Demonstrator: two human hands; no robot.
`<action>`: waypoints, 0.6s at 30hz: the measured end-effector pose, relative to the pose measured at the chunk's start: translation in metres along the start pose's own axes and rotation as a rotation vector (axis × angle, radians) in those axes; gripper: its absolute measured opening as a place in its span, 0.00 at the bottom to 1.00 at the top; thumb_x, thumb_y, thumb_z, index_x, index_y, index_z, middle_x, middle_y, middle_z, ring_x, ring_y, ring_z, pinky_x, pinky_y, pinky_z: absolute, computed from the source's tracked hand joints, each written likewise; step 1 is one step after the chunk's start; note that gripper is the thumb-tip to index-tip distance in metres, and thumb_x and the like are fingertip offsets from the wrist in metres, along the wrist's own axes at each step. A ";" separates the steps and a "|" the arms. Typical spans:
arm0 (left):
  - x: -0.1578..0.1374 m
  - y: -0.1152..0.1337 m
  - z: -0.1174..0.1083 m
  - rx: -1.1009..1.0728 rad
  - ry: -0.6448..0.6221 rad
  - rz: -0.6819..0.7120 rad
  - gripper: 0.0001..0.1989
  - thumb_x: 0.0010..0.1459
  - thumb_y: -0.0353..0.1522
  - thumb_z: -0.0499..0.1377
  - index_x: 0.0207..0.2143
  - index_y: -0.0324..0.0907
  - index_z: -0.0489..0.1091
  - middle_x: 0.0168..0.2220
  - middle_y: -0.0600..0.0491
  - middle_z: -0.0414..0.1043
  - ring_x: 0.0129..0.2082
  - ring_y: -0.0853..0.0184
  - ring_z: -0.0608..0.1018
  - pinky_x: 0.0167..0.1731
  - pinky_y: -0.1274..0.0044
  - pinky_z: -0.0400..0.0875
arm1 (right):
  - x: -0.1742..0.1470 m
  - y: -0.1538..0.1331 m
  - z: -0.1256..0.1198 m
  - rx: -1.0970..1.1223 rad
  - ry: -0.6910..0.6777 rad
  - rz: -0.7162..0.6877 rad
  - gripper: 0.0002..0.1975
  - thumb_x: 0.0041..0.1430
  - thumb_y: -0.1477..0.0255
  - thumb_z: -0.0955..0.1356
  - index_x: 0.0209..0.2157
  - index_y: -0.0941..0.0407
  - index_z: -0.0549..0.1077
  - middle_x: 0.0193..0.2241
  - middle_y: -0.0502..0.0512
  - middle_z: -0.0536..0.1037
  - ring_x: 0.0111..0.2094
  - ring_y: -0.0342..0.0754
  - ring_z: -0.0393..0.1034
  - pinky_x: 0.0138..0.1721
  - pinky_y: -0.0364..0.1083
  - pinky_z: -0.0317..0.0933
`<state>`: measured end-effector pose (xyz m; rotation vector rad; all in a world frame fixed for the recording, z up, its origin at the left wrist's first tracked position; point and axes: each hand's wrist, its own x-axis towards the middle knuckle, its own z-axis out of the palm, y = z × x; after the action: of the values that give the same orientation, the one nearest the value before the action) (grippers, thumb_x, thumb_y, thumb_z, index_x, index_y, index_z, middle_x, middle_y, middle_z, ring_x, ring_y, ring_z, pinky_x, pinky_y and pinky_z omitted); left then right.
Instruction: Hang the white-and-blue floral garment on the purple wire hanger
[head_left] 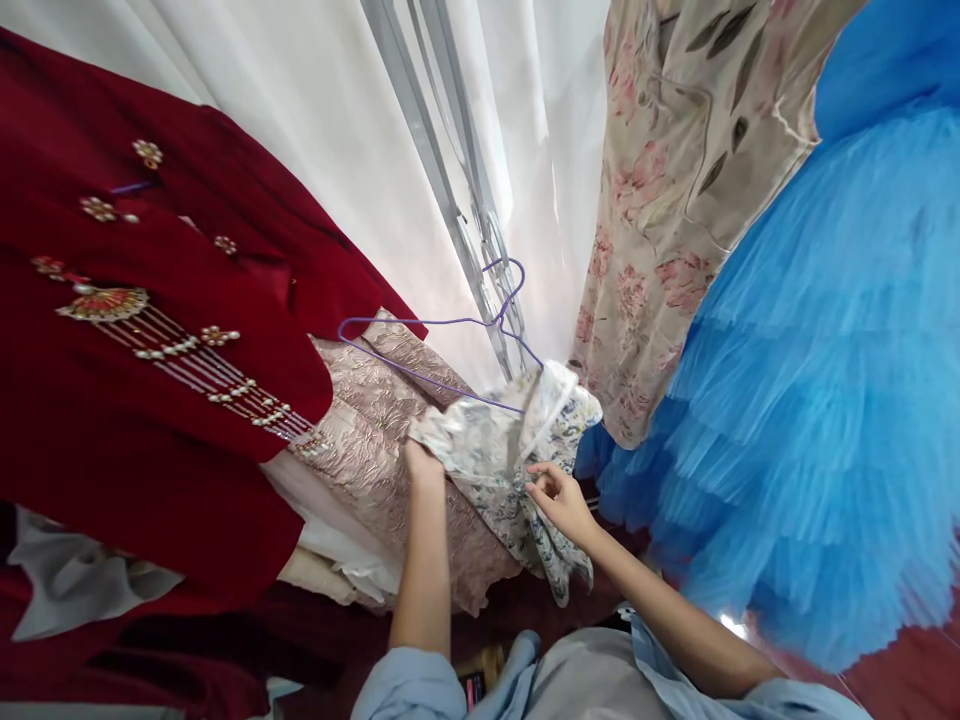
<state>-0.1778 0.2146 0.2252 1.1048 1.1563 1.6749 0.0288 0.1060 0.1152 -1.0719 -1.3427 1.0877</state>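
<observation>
A small white garment with a blue floral print (487, 470) hangs partly on a purple wire hanger (427, 322). One shoulder of it sits on the hanger's right end, while the hanger's left arm is bare. My left hand (424, 462) grips the garment's left edge, its fingers mostly hidden behind the cloth. My right hand (561, 502) is at the front of the garment, thumb and fingers curled together in a pinch on the fabric. The hanger's hook is up against a grey metal stand (450, 170).
On the left hang a dark red velvet garment with beaded trim (247, 480) and a pink brocade garment (367, 430). A beige floral dress (637, 230) and a blue tiered tulle dress (817, 370) hang on the right. White curtain (300, 150) covers the back.
</observation>
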 end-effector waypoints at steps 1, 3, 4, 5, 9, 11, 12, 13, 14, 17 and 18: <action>-0.019 -0.014 0.010 -0.021 0.006 -0.028 0.22 0.58 0.51 0.59 0.29 0.41 0.66 0.22 0.55 0.65 0.25 0.69 0.71 0.29 0.77 0.69 | -0.001 -0.004 0.000 -0.038 -0.011 -0.054 0.19 0.59 0.63 0.68 0.49 0.57 0.70 0.30 0.53 0.76 0.30 0.48 0.68 0.35 0.46 0.63; -0.059 -0.038 0.028 -0.036 -0.012 -0.058 0.21 0.56 0.51 0.60 0.31 0.41 0.67 0.24 0.55 0.66 0.25 0.69 0.71 0.30 0.77 0.69 | -0.002 -0.010 0.001 -0.107 -0.080 -0.142 0.26 0.54 0.66 0.72 0.54 0.57 0.68 0.46 0.61 0.77 0.43 0.53 0.71 0.47 0.50 0.64; -0.077 -0.047 0.035 0.003 -0.080 -0.061 0.20 0.56 0.50 0.61 0.32 0.42 0.69 0.25 0.54 0.67 0.26 0.68 0.72 0.32 0.76 0.69 | -0.003 -0.012 0.000 -0.130 -0.134 -0.157 0.28 0.51 0.68 0.74 0.54 0.57 0.69 0.50 0.62 0.75 0.47 0.54 0.70 0.49 0.51 0.63; -0.093 -0.053 0.042 0.084 -0.181 -0.029 0.18 0.57 0.48 0.62 0.33 0.42 0.70 0.27 0.53 0.69 0.29 0.67 0.73 0.35 0.75 0.69 | -0.004 -0.013 0.000 -0.145 -0.180 -0.146 0.25 0.50 0.69 0.74 0.51 0.58 0.70 0.49 0.62 0.75 0.47 0.55 0.70 0.49 0.51 0.63; -0.127 -0.059 0.048 0.309 -0.533 0.097 0.15 0.61 0.44 0.60 0.33 0.42 0.72 0.36 0.49 0.70 0.40 0.63 0.73 0.46 0.73 0.66 | -0.014 -0.019 -0.015 -0.110 -0.273 -0.008 0.04 0.56 0.72 0.66 0.30 0.59 0.69 0.28 0.51 0.72 0.30 0.45 0.64 0.32 0.43 0.60; -0.134 -0.061 0.042 0.192 -0.654 -0.025 0.17 0.61 0.47 0.60 0.35 0.42 0.69 0.35 0.50 0.70 0.39 0.63 0.73 0.43 0.73 0.66 | -0.024 -0.022 -0.027 -0.063 -0.374 0.062 0.10 0.58 0.72 0.64 0.23 0.57 0.63 0.21 0.46 0.63 0.24 0.41 0.56 0.26 0.41 0.52; -0.137 -0.064 0.038 0.103 -0.719 -0.120 0.19 0.60 0.49 0.60 0.38 0.43 0.67 0.34 0.50 0.70 0.37 0.63 0.73 0.41 0.74 0.66 | -0.030 -0.024 -0.033 -0.052 -0.444 0.088 0.13 0.58 0.72 0.64 0.21 0.57 0.60 0.19 0.44 0.59 0.22 0.39 0.52 0.25 0.40 0.49; -0.141 -0.068 0.034 0.016 -0.783 -0.215 0.22 0.57 0.51 0.61 0.40 0.43 0.66 0.32 0.51 0.70 0.36 0.64 0.73 0.39 0.74 0.66 | -0.036 -0.026 -0.038 -0.052 -0.500 0.102 0.14 0.58 0.72 0.64 0.20 0.56 0.58 0.18 0.44 0.56 0.22 0.39 0.49 0.24 0.40 0.46; -0.146 -0.074 0.029 -0.054 -0.836 -0.298 0.25 0.55 0.53 0.63 0.43 0.43 0.65 0.32 0.52 0.70 0.34 0.64 0.73 0.37 0.75 0.65 | -0.041 -0.029 -0.043 -0.059 -0.540 0.102 0.14 0.57 0.73 0.64 0.20 0.56 0.57 0.19 0.44 0.55 0.22 0.38 0.48 0.24 0.40 0.45; -0.164 -0.088 0.020 -0.118 -0.876 -0.438 0.31 0.49 0.55 0.67 0.46 0.42 0.68 0.32 0.52 0.70 0.31 0.67 0.71 0.33 0.78 0.63 | -0.050 -0.037 -0.056 -0.076 -0.556 0.070 0.13 0.60 0.71 0.64 0.22 0.57 0.61 0.21 0.45 0.59 0.24 0.39 0.51 0.27 0.40 0.48; -0.170 -0.091 0.018 -0.106 -0.866 -0.463 0.32 0.48 0.55 0.67 0.45 0.41 0.69 0.33 0.52 0.70 0.31 0.67 0.71 0.34 0.78 0.64 | -0.049 -0.040 -0.061 -0.086 -0.540 0.065 0.13 0.61 0.68 0.64 0.23 0.58 0.64 0.22 0.46 0.61 0.25 0.40 0.52 0.27 0.40 0.50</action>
<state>-0.0986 0.0843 0.1058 1.1923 0.6632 0.7447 0.0908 0.0524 0.1472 -0.9196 -1.7997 1.4438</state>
